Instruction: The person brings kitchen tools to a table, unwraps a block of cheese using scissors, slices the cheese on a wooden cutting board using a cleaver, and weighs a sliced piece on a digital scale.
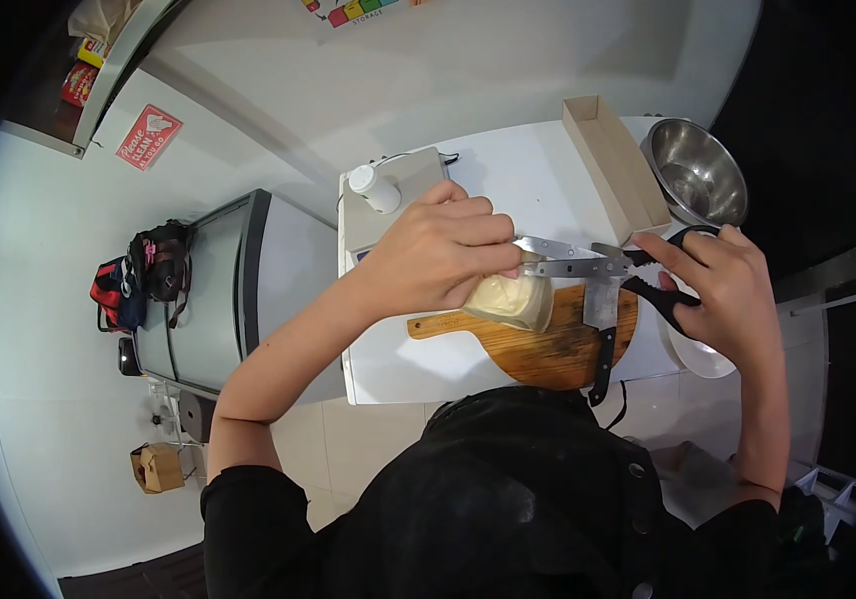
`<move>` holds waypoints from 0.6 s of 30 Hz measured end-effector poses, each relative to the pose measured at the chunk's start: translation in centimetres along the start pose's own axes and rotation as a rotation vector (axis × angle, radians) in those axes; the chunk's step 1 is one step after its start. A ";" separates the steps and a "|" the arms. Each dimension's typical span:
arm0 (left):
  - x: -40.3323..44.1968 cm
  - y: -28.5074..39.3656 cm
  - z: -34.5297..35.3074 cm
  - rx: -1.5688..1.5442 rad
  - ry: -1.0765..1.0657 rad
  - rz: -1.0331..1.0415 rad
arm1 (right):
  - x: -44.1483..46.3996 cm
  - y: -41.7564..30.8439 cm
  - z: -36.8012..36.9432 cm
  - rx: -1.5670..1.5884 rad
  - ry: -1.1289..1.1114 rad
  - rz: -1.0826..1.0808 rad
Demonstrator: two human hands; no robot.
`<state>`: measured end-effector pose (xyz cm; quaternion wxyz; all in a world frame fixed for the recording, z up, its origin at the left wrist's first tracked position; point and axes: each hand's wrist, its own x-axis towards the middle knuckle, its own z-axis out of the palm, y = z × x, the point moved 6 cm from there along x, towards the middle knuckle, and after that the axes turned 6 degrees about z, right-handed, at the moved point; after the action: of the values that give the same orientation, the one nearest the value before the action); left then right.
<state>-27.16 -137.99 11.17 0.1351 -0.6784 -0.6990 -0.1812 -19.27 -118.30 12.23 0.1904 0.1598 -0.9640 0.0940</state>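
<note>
1. Left hand (463,243): fingers bent, pinching the upper edge of the pack (511,299), which is filled with something pale yellow. The high grip probably serves to hold that edge up and taut; the fingertips sit close beside the blade tips.
2. Right hand (733,290): curled round the black handles of the scissors (573,268), thumb and fingers apart in the two loops. The blades stand spread, pointing left, with the pack's upper edge apparently between them; whether metal touches it, I cannot tell.
3. Pack position: in front of the torso, over the left part of the board (558,359). Whether its base rests on the wood is unclear. The board presumably gives a surface that may be marked or soiled.
4. Knife (602,317): lies across the board's right part, handle toward the body, likely for easy pick-up. Neither hand touches it.
5. Table (378,364), far left: the bottle (376,190) stands on the scale (420,180), perhaps parked there for space.
6. Far right: box (613,165) beside the steel bowl (693,170), both set back, plausibly to leave elbow room. White bowl (705,357) lies nearer, partly behind the right hand.
</note>
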 end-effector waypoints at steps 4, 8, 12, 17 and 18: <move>-0.6 0.5 0.0 0.224 0.072 0.019 | -0.6 -0.7 0.3 -0.015 0.002 0.023; -1.7 1.3 0.1 0.256 0.247 -0.061 | -3.4 -2.4 2.3 0.068 0.022 0.189; -3.1 1.9 0.5 0.210 0.444 -0.304 | -5.1 -4.0 2.9 0.099 0.093 0.321; -4.5 2.4 1.5 0.230 0.638 -0.478 | -5.2 -4.6 3.6 0.176 0.134 0.350; -4.6 2.2 1.8 0.236 0.638 -0.477 | -5.1 -4.6 4.0 0.181 0.141 0.358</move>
<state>-24.67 -141.32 7.75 0.3760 -0.3872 -0.7757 -0.3271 -14.53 -122.17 7.12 0.2224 -0.0046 -0.9490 0.2232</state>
